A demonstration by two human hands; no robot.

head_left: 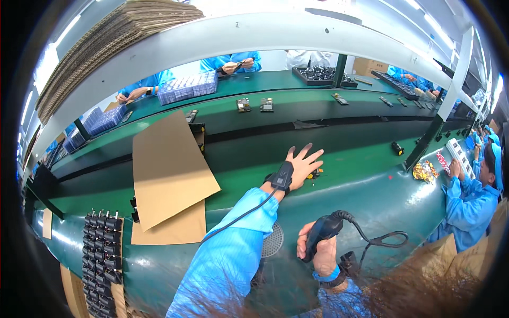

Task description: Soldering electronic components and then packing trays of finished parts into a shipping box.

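My left hand (305, 168) reaches out over the green belt with its fingers spread and nothing gripped. Just beside its palm lies a small yellow-and-black part (316, 173), partly hidden by the hand. A black device is strapped to my left wrist, and a cable runs back along the blue sleeve. Lower right, my right hand (323, 257) is closed around a black corded hand tool (324, 230), whose exact kind I cannot make out. Its coiled cord (366, 235) bends away to the right. A round perforated grey disc (273, 241) sits between my forearms.
Brown cardboard sheets (169, 175) lie left on the belt. Black parts stand in rows (101, 254) at lower left. Small circuit boards (266, 104) rest along the far belt. A metal shelf beam (254, 32) crosses above. A co-worker (466, 196) sits at right, near yellow wrapped parts (424, 171).
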